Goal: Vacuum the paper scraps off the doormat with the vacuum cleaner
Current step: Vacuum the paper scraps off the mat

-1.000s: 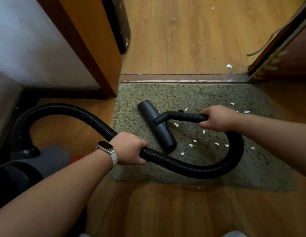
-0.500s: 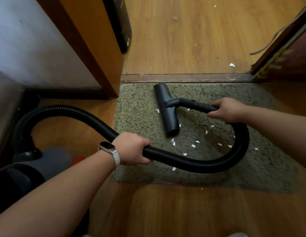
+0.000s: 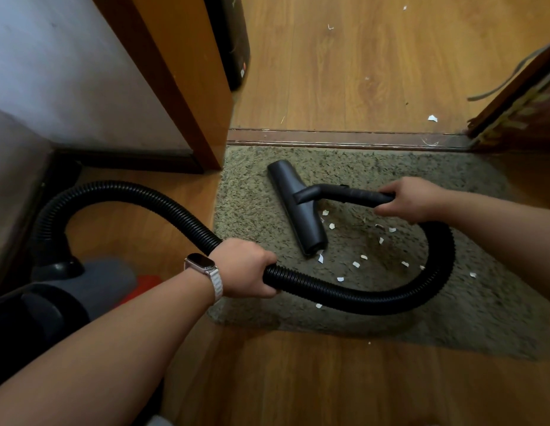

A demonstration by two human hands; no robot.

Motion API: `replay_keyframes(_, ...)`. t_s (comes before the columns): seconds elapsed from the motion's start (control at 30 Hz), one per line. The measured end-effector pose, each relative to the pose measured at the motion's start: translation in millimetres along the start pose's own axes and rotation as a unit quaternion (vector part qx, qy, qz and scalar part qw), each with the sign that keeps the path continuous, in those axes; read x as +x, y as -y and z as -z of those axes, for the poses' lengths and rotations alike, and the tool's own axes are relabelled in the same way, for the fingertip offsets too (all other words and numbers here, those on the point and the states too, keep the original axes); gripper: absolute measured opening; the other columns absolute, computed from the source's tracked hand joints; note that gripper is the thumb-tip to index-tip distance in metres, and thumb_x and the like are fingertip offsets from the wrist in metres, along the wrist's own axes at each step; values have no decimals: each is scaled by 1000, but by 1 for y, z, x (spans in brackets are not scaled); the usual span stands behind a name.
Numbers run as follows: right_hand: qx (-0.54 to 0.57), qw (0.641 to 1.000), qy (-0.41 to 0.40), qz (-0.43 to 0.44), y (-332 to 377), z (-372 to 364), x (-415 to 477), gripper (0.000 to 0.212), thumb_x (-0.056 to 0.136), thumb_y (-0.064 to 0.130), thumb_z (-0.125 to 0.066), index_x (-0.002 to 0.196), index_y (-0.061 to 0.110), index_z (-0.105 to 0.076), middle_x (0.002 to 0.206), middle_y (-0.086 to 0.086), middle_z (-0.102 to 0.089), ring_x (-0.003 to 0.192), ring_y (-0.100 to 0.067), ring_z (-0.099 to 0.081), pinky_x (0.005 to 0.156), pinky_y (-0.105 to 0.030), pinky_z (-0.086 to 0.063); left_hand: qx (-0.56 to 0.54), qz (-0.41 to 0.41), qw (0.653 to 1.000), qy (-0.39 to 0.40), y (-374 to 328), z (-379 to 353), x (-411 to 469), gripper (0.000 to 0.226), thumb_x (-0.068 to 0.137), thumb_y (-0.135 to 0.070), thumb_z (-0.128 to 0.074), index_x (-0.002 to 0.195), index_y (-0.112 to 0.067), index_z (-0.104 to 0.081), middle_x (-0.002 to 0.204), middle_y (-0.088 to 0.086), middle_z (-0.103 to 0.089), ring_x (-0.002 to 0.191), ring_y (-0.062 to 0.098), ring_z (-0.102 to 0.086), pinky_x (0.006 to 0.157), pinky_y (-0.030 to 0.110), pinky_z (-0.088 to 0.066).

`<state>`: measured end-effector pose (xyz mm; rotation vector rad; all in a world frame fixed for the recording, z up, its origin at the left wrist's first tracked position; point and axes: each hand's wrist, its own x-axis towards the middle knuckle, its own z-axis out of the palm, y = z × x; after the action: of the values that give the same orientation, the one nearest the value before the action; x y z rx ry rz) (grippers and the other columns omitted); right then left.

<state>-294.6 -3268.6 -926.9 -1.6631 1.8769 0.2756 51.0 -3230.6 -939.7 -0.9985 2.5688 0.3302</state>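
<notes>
Head view: nearest, the left hand [image 3: 247,269] wraps its fingers around the ribbed black hose [image 3: 344,295]. Farther, white paper scraps [image 3: 356,264] dot the olive doormat [image 3: 470,309] beside the floor nozzle [image 3: 298,207], whose handle tube [image 3: 353,195] the right hand [image 3: 412,198] grips.

Doormat [image 3: 470,305]: shaggy, olive-grey, flat across centre and right of frame. Paper scraps [image 3: 356,264]: small, white, scattered on the mat at centre-right. Vacuum cleaner: black floor head [image 3: 298,207] flat on the mat; ribbed hose [image 3: 375,298] loops below the scraps; body [image 3: 61,290] at lower left.
</notes>
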Motion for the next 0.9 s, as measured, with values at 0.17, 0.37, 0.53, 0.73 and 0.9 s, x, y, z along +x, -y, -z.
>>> replay_keyframes(0.17,20,999,-3,-43,-30,2,-11,19,85,42,-71,97,27,-68,75,-4,-68,61,-20,-66,55,-28,-51,-17,5,1000,-12,-4,1,7,40,79,-67,-53,75,-28,-52,66,-9,-57,61,12,-59,62,30,-54)
replay_keyframes(0.37,31,999,4,-20,-38,2,-24,13,86,40,-71,94,30,-68,73,-2,-67,57,-17,-64,51,-25,-47,-9,3,1000,-16,-9,6,9,38,79,-66,-54,76,-28,-51,67,-9,-58,64,12,-60,64,28,-52)
replay_keyframes(0.53,-42,998,12,50,-24,-9,-33,17,84,41,-69,87,25,-67,69,2,-66,63,-11,-61,60,-28,-46,7,-23,1000,-10,-15,3,8,38,78,-66,-52,80,-28,-55,70,-9,-60,64,12,-60,66,30,-55)
replay_keyframes(0.73,-99,989,47,101,-22,-21,-51,14,81,41,-65,78,29,-58,67,7,-62,66,-9,-59,62,-30,-46,16,-50,999,-3,-30,-3,3,37,79,-66,-53,81,-30,-53,73,-7,-62,67,15,-62,64,29,-51)
replay_keyframes(0.9,-157,977,63,128,-30,-26,-69,10,79,39,-65,81,32,-58,65,8,-60,60,-5,-55,58,-28,-44,-9,-72,997,25,-53,-9,0,39,80,-66,-54,89,-29,-60,78,-6,-65,71,13,-63,67,32,-54)
